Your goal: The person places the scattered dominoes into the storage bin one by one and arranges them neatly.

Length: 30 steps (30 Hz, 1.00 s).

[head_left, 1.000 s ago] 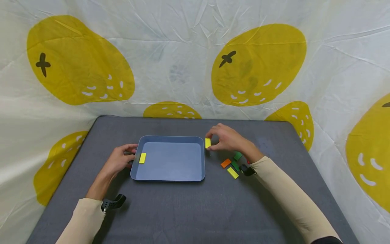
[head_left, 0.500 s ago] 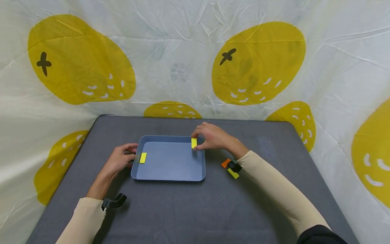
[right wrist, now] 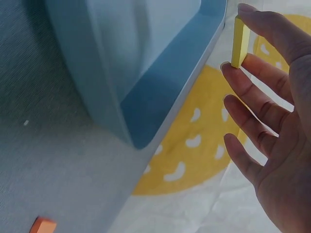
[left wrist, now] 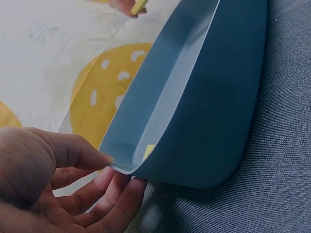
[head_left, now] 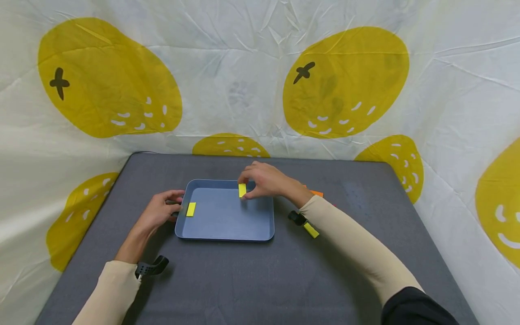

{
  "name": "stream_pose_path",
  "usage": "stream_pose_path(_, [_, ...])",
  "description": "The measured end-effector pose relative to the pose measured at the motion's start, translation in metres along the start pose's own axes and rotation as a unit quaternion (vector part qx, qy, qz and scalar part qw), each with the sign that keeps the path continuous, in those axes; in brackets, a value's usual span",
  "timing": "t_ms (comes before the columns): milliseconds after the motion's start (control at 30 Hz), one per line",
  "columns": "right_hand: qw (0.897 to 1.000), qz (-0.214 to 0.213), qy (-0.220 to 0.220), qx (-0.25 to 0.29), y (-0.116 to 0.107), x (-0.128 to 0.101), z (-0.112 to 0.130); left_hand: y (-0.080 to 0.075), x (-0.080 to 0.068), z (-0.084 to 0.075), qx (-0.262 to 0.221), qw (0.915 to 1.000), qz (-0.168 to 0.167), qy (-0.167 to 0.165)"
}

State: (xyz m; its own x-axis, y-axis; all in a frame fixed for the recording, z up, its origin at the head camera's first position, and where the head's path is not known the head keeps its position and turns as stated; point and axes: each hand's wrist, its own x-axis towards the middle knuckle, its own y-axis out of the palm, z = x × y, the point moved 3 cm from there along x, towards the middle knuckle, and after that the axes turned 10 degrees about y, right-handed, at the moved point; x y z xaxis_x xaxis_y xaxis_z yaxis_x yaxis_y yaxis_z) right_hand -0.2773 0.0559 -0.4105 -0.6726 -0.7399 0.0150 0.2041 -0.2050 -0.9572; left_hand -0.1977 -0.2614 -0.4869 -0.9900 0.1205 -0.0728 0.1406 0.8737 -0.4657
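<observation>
A shallow blue-grey tray [head_left: 223, 223] lies on the table, one yellow block [head_left: 191, 209] inside it by the left wall. At the tray's left end, my left hand [head_left: 156, 212] pinches the rim; the left wrist view shows its thumb [left wrist: 99, 158] on top and the other fingers against the outer wall. Above the tray's back right part, my right hand [head_left: 266, 180] holds a second yellow block [head_left: 242, 190] upright. That flat, thin piece sits between thumb and fingertips in the right wrist view, the remaining fingers [right wrist: 250, 121] spread apart below it.
Right of the tray, another yellow block [head_left: 311, 230] lies on the grey table [head_left: 227, 284]. Orange [head_left: 317, 194] shows beyond the right forearm, which hides other blocks. A white curtain with yellow fruit prints [head_left: 345, 81] rises behind the table.
My right hand has carried the yellow block leftward, from beyond the tray's right rim to over the tray. The left hand stays at the rim.
</observation>
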Motion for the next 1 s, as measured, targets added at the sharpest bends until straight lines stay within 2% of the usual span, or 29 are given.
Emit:
stream_pose_path(200, [1.000, -0.006, -0.024, -0.008, 0.005, 0.013, 0.016, -0.002, 0.000, 0.000, 0.001, 1.0000, 0.005, 0.000])
stream_pose_path(467, [0.999, 0.015, -0.009, -0.033, 0.015, 0.032, 0.034, -0.002, 0.000, 0.001, 0.003, 1.0000, 0.004, 0.000])
stream_pose_path(1000, [0.997, 0.054, -0.026, -0.047, 0.039, 0.063, 0.055, -0.001, 0.000, -0.001, -0.003, 1.0000, 0.003, 0.000])
